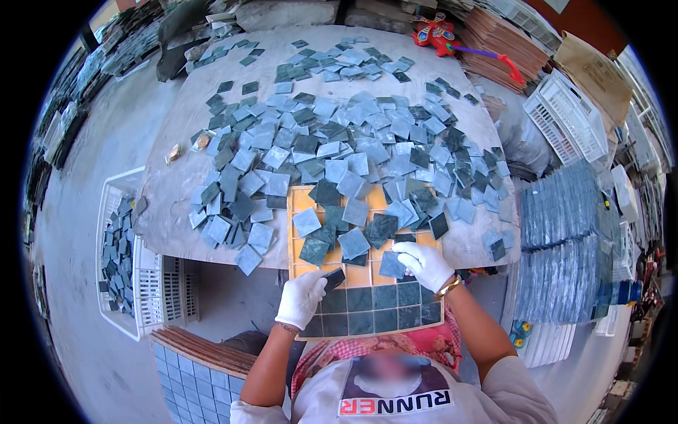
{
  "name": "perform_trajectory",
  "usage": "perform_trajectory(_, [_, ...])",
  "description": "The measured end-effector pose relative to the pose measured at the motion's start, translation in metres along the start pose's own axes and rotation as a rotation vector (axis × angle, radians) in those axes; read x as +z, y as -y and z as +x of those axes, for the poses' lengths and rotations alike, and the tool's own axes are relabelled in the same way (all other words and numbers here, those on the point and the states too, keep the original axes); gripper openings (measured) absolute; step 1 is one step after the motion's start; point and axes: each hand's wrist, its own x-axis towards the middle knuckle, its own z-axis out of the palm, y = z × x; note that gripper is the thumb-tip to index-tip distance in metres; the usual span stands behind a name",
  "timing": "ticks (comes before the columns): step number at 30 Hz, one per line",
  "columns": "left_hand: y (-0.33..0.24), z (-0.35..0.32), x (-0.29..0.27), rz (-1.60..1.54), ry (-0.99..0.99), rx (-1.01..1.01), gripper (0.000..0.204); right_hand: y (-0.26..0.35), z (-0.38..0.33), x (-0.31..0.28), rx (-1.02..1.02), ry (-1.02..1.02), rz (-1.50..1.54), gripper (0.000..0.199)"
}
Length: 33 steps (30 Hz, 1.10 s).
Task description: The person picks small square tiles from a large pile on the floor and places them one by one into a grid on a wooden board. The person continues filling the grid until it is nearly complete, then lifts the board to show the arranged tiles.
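Note:
A yellow gridded tray (357, 276) lies in front of me, over the table's near edge. Dark green-grey square tiles (360, 323) fill the rows of cells closest to me. My left hand (301, 298), in a white glove, pinches a dark stone tile (333, 280) tilted on its edge above the tray's left side. In my right hand (424, 265), also gloved, is a blue-grey tile (391, 265), held by its right edge over the cells. Loose tiles (354, 242) lie scattered over the tray's farther half and hide many of its cells.
A large heap of loose tiles (332, 131) covers much of the table (176, 169). A white crate of tiles (138, 283) stands at left, near stacked tiled panels (191, 371). Wrapped tile stacks (565, 240) and a white crate (565, 116) are at right. A red toy (434, 37) lies at the far edge.

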Motion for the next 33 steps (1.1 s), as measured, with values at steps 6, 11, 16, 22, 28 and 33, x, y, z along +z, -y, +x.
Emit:
perform_trajectory(6, [-0.008,0.011,0.002,-0.229,-0.015,-0.163,0.025,-0.018,0.000,0.014,-0.339,-0.149,-0.277,0.020])
perform_trajectory(11, [-0.010,0.008,0.002,-0.545,-0.009,-0.350,0.026,-0.006,-0.018,0.018,-0.591,-0.283,-0.604,0.017])
perform_trajectory(16, [-0.004,0.010,0.002,-0.543,-0.005,-0.330,0.028,-0.011,-0.038,0.027,-0.493,-0.145,-0.598,0.031])
perform_trajectory(22, [-0.010,0.010,-0.003,-0.414,-0.059,-0.328,0.027,-0.025,-0.026,0.027,-0.469,-0.112,-0.538,0.036])
perform_trajectory(28, [-0.001,0.011,-0.011,-0.355,-0.144,-0.303,0.026,-0.014,-0.014,0.013,-0.400,0.018,-0.456,0.038])
perform_trajectory(33, [0.004,0.013,-0.013,-0.156,-0.134,-0.213,0.024,0.023,-0.005,0.034,-0.321,-0.097,-0.574,0.055])
